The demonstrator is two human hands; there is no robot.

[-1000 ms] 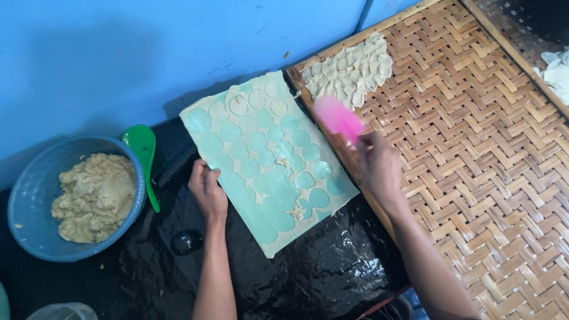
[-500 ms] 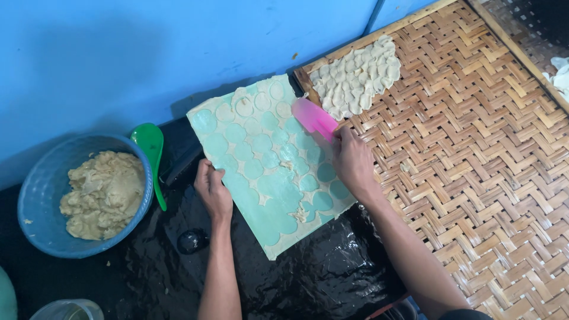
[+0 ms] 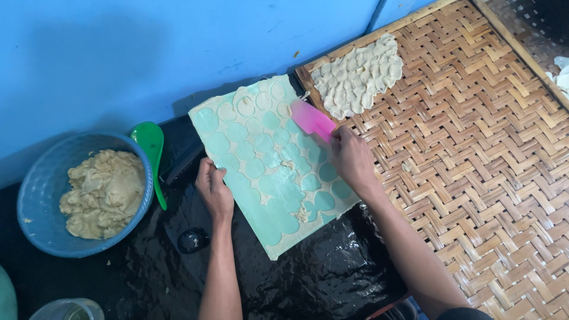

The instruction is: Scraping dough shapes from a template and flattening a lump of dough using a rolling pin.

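Observation:
A pale green board (image 3: 269,169) covered with a thin dough sheet cut into round holes lies on black plastic. My left hand (image 3: 213,189) presses on its left edge. My right hand (image 3: 351,157) grips a pink scraper (image 3: 313,120), its blade resting on the board's upper right part. Some dough rounds remain at the board's top edge. On the woven bamboo tray (image 3: 474,154) to the right sits a pile of cut dough rounds (image 3: 357,74).
A blue bowl (image 3: 35,237) holding lumpy dough (image 3: 104,192) stands at the left, with a green spoon (image 3: 151,154) beside it. A blue wall (image 3: 148,47) runs behind. A clear container rim (image 3: 68,310) shows at the bottom left. A second tray edge (image 3: 533,35) lies at far right.
The pink scraper in my right hand has slid left and up across the board. My left hand has stayed on the board's left edge.

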